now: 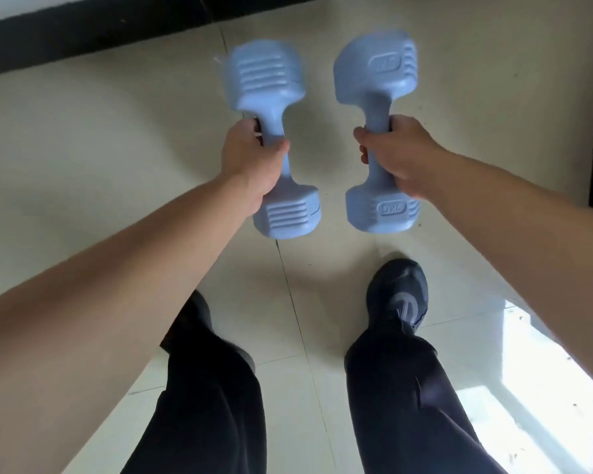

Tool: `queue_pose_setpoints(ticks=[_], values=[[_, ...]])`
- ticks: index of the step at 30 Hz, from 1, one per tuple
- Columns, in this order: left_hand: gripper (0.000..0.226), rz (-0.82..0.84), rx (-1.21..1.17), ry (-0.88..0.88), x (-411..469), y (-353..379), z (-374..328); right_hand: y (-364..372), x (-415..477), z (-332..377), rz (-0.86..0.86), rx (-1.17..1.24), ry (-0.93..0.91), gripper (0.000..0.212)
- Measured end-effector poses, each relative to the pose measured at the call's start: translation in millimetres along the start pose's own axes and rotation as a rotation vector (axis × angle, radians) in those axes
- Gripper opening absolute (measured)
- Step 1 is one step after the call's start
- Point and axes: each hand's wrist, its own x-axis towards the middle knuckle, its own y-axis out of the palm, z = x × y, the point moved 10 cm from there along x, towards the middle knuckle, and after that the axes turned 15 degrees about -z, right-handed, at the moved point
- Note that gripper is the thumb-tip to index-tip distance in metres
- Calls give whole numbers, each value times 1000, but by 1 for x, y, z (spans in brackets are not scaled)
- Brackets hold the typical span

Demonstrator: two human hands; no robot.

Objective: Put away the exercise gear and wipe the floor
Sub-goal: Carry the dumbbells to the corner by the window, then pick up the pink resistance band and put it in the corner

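Two light-blue dumbbells, both off the floor and held out in front of the body over the tiles. Left dumbbell (264, 80) is in the left hand (250, 159), fingers wrapped fully round the handle and thumb over the top. Right dumbbell (374, 73) is in the right hand (401, 155), same full wrap. Both stand roughly upright, side by side and apart, with the lower heads closest to each other.

Risks from here:
- Upper heads are blurred, so I judge they're swinging. Lower heads are near enough to knock together if either wrist rolls inward.
- Coating looks smooth, and each grip is a single hand on a short handle. A slip drops the weight onto glossy floor tile (117, 148), so a chip or crack is likely.
- Right shoe (397, 295) sits just this side of the right dumbbell. Left shoe (199, 309) is mostly hidden under the trouser leg. Toes are at risk in a drop.
- A hard set-down would do the same damage to the tile. They need lowering, not letting go.

Containers: none in view. No rack, box, bin or shelf, so I can't tell where these go. No cloth or mop visible for the wipe either.

Surroundings: dark strip (83, 32) along the far edge, bright sunlit patch (528, 371) on the tiles lower right.
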Motion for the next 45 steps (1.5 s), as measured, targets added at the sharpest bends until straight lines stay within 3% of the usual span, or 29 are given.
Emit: queue_pose_setpoints(ticks=[5, 10, 14, 19, 21, 24, 25, 27, 29, 33, 39, 45], values=[[22, -65, -48, -20, 32, 18, -22, 4, 39, 35, -33, -12, -48, 18], [23, -106, -74, -91, 45, 29, -30, 11, 53, 58, -85, -59, -60, 34], [21, -122, -41, -6, 46, 27, -39, 16, 56, 66, -99, -99, -81, 31], [23, -9, -45, 46, 50, 30, -42, 15, 56, 69, -85, -65, -88, 33], [8, 85, -100, 11, 47, 29, -39, 14, 51, 69, -77, -44, -107, 38], [20, 150, -204, -17, 24, 8, -50, 1, 24, 78, -101, -9, -175, 44], [17, 128, -198, 21, 15, -4, -55, -3, 11, 81, -96, -2, -193, 45], [41, -9, -66, 145, -7, -41, -67, -10, -15, 81, -96, -65, -261, 45], [50, -136, 236, 323, -41, -75, -77, -18, -49, 83, -116, -282, -393, 48], [60, -199, 633, 606, -110, -124, -98, -49, -123, 98, -167, -589, -608, 60], [64, -295, 758, 956, -208, -208, -213, -148, -243, 208, -401, -626, -904, 68], [65, -460, 666, 1036, -341, -345, -369, -260, -418, 328, -611, -519, -1064, 71]])
